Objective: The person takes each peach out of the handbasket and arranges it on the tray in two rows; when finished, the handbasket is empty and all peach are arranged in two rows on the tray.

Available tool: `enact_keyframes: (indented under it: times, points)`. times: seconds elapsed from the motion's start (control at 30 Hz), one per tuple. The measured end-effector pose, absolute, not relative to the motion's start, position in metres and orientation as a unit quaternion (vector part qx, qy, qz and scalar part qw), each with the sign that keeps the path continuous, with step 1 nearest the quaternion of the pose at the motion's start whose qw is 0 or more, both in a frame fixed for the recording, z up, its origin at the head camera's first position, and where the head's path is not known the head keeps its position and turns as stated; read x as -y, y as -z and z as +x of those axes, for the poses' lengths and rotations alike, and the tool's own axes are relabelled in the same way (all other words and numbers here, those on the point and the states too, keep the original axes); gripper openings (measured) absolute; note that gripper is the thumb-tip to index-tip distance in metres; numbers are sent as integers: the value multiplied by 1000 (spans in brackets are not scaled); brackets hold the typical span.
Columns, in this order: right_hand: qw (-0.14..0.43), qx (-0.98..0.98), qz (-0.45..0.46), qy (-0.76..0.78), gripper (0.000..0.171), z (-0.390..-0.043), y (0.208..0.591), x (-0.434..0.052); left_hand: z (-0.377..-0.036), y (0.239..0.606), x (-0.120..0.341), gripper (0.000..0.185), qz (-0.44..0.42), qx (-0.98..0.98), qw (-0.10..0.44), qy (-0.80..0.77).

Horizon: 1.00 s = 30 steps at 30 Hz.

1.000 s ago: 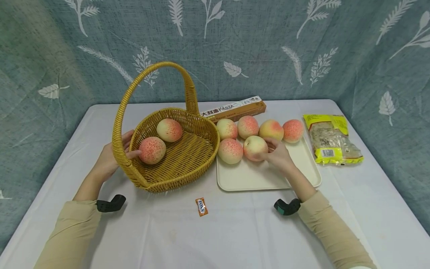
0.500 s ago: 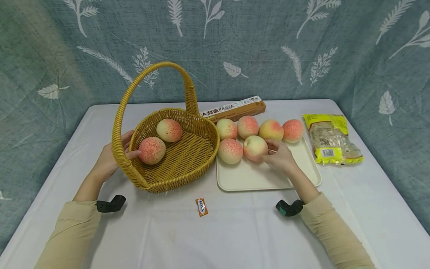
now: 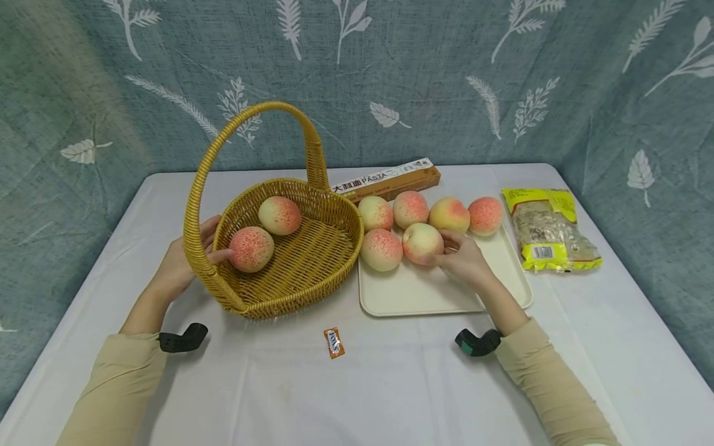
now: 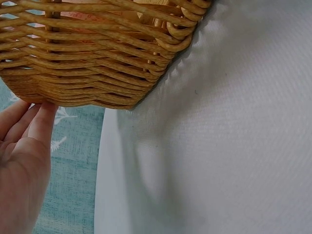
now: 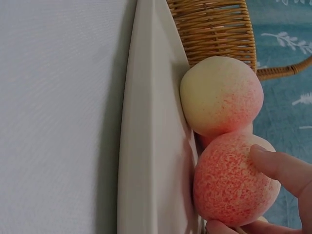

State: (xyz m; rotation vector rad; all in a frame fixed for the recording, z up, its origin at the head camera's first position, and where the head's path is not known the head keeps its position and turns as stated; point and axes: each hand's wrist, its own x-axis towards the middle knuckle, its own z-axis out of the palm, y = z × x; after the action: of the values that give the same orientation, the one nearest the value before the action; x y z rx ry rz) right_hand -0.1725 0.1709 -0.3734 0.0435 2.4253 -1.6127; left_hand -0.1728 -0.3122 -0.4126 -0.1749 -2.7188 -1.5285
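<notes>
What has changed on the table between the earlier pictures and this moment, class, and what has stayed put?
Very little moved. The right hand shifted only slightly and still grips the front right peach on the tray, which has not been lifted. The left hand still rests on the basket rim beside the two peaches inside. The other tray peaches, pasta box, yellow packet and candy stayed where they were.

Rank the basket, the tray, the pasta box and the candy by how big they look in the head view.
1. Basket, counting its handle.
2. Tray, close behind; peaches cover part of it.
3. Pasta box, partly hidden and farther away, so unsure.
4. Candy, clearly smallest.
</notes>
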Motion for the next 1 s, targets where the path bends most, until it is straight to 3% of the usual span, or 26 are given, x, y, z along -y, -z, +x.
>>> enact_keyframes:
  times: [0.3, 0.63, 1.0]
  points:
    - [117, -816, 11, 567, 65, -175, 376, -170, -174, 417, 315, 74, -55, 871, 14, 487]
    - [139, -844, -16, 518, 72, -173, 368, -179, -154, 371, 289, 77, -40, 873, -27, 485]
    - [99, -849, -32, 518, 72, -174, 344, -175, -151, 366, 287, 78, -37, 876, -25, 481]
